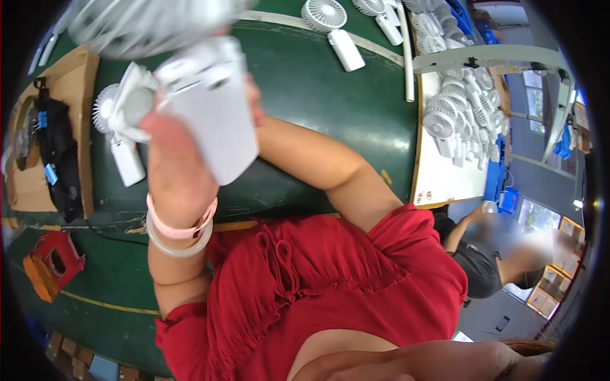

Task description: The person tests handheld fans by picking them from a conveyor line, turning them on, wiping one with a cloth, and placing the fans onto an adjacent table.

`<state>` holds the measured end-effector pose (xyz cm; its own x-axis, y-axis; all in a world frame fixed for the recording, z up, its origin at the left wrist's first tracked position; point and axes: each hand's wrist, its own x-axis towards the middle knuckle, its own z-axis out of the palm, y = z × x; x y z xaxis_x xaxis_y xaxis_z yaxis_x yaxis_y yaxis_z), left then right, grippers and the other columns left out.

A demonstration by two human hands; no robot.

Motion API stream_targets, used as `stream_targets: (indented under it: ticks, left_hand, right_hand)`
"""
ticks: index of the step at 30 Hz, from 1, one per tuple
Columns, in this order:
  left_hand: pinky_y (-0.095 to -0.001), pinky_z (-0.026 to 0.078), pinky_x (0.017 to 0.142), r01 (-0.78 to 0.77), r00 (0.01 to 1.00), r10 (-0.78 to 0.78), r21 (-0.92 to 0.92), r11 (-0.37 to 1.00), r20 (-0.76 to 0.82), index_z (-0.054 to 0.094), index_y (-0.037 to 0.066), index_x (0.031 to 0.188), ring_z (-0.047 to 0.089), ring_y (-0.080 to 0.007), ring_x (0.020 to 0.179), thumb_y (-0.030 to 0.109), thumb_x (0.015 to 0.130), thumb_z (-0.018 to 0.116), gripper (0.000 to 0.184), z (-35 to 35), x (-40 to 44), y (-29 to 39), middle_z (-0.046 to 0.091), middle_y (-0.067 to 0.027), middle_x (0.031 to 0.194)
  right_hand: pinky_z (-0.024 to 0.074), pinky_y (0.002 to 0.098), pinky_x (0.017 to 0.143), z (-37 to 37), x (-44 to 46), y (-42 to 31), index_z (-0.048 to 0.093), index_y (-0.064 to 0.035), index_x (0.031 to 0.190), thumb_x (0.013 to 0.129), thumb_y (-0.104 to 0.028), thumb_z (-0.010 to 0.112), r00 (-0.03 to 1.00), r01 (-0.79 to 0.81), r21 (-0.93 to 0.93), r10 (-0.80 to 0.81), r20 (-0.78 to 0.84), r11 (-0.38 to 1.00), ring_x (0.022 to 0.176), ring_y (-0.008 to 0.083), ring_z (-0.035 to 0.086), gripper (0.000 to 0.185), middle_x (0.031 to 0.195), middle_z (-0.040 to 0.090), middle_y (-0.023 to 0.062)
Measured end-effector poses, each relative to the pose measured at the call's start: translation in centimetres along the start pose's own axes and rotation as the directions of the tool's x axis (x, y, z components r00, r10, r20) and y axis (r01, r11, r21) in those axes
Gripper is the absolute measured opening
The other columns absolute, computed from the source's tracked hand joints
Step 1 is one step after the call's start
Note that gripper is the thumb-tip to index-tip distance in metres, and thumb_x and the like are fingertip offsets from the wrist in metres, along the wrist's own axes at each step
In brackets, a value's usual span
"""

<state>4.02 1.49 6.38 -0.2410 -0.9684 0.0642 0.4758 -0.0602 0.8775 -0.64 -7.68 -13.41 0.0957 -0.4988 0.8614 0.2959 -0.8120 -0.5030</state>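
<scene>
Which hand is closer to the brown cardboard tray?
Left. The left hand is right of the brown cardboard tray, with a loose white fan between them. The right hand is farther right, mostly hidden behind the held fan.

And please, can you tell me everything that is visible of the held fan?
The fan is white and looks plastic. Its round, ribbed head, cut by the upper frame edge, is too blurred to tell whether it runs. The smooth handle, with small dark details near the head, is held above the green table, its free end towards the red top. The left hand holds one side; the right hand, mostly hidden behind, shows at the other.
</scene>
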Motion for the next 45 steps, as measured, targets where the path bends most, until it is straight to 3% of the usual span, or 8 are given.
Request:
stream_targets:
  ticks: [1, 4, 8, 13, 20, 27, 36, 45]
  left_hand:
    - [-0.0301, 0.041, 0.07, 0.003, 1.0, -0.004, -0.074, 0.997, -0.006, 0.021, 0.0, 0.135, 0.05, -0.0173, 0.077, 0.074, 0.074, 0.036, 0.097, -1.2, -0.9, 0.9, 0.052, -0.0093, 0.093]
    - [-0.0318, 0.038, 0.079, -0.105, 0.993, 0.102, -0.047, 0.993, -0.054, 0.025, 0.002, 0.134, 0.046, -0.0172, 0.086, 0.069, 0.075, 0.043, 0.091, -4.6, -2.4, 1.9, 0.048, -0.0094, 0.102]
    - [-0.0276, 0.043, 0.078, -0.252, 0.851, 0.421, 0.46, 0.851, -0.313, 0.029, -0.003, 0.13, 0.053, -0.0174, 0.089, 0.064, 0.081, 0.036, 0.083, -6.6, -2.9, 2.0, 0.051, -0.0116, 0.105]
    - [-0.026, 0.034, 0.087, -0.263, 0.764, 0.628, 0.817, 0.513, -0.148, 0.031, -0.007, 0.126, 0.045, -0.0168, 0.099, 0.045, 0.091, 0.038, 0.064, -7.4, -2.0, 0.8, 0.044, -0.012, 0.116]
    - [-0.0232, 0.035, 0.082, -0.328, 0.745, 0.654, 0.783, 0.529, -0.129, 0.028, -0.008, 0.128, 0.044, -0.0142, 0.09, 0.049, 0.09, 0.037, 0.069, -7.4, -0.9, -1.4, 0.045, -0.0123, 0.112]
    - [-0.0423, 0.038, 0.091, -0.351, 0.926, 0.339, -0.045, 0.935, -0.168, 0.033, -0.001, 0.127, 0.053, -0.0239, 0.094, 0.057, 0.087, 0.032, 0.07, -7.8, 1.4, 1.0, 0.052, -0.0137, 0.103]
    - [-0.0341, 0.043, 0.083, -0.117, 0.992, 0.111, -0.093, 0.989, -0.067, 0.034, 0.0, 0.128, 0.054, -0.0219, 0.093, 0.051, 0.091, 0.029, 0.063, -9.0, 1.5, -0.9, 0.053, -0.0145, 0.105]
    - [-0.0297, 0.038, 0.086, -0.328, 0.843, 0.538, 0.798, 0.505, 0.007, 0.034, -0.005, 0.123, 0.049, -0.021, 0.098, 0.027, 0.095, 0.036, 0.042, -4.1, 0.0, -4.5, 0.05, -0.0135, 0.11]
  right_hand:
    - [0.0397, 0.0311, 0.085, 1.1, 6.1, -6.8, 0.048, -0.0034, 0.108, 0.07, -0.02, 0.06, 0.846, -0.529, 0.239, 0.529, 0.072, 0.814, 0.097, 0.0289, 0.051, 0.043, 0.101, 0.054, 0.0127]
    - [0.0452, 0.037, 0.08, 1.2, 8.1, -7.8, 0.046, -0.0016, 0.109, 0.053, -0.021, 0.076, 0.594, -0.782, -0.213, 0.804, 0.027, 0.585, 0.092, 0.0321, 0.057, 0.066, 0.1, 0.056, 0.0181]
    - [0.0425, 0.037, 0.081, -1.8, 12.2, -11.1, 0.056, -0.0084, 0.104, 0.051, -0.018, 0.075, 0.907, -0.253, -0.612, 0.404, 0.119, 0.75, 0.091, 0.0297, 0.055, 0.057, 0.097, 0.057, 0.0102]
    - [0.0354, 0.0374, 0.074, -0.6, 13.3, -14.1, 0.062, -0.0227, 0.087, 0.061, -0.019, 0.062, 0.945, 0.255, -0.933, 0.14, 0.296, 0.256, 0.081, 0.022, 0.052, 0.026, 0.08, 0.054, -0.0006]
    - [0.0346, 0.0382, 0.071, -1.1, 13.2, -14.8, 0.059, -0.0193, 0.077, 0.063, -0.021, 0.057, 0.98, 0.198, -0.976, -0.022, 0.197, 0.091, 0.077, 0.0225, 0.049, 0.014, 0.076, 0.051, 0.0012]
    - [0.0399, 0.0401, 0.08, -3.2, 8.1, -16.6, 0.057, -0.0113, 0.099, 0.051, -0.014, 0.073, 0.734, -0.332, -0.77, 0.662, 0.153, 0.545, 0.094, 0.029, 0.053, 0.051, 0.096, 0.056, 0.0097]
    - [0.0434, 0.0287, 0.084, -6.3, 7.3, -17.6, 0.049, -0.0012, 0.109, 0.052, -0.009, 0.079, 0.613, -0.725, -0.399, 0.79, -0.003, 0.561, 0.095, 0.0194, 0.057, 0.065, 0.101, 0.057, 0.0105]
    - [0.0338, 0.0389, 0.076, -4.9, 9.2, -15.2, 0.059, -0.0176, 0.086, 0.061, -0.013, 0.059, 0.95, 0.16, -0.985, 0.261, 0.17, 0.059, 0.082, 0.0257, 0.049, 0.025, 0.09, 0.053, 0.0053]
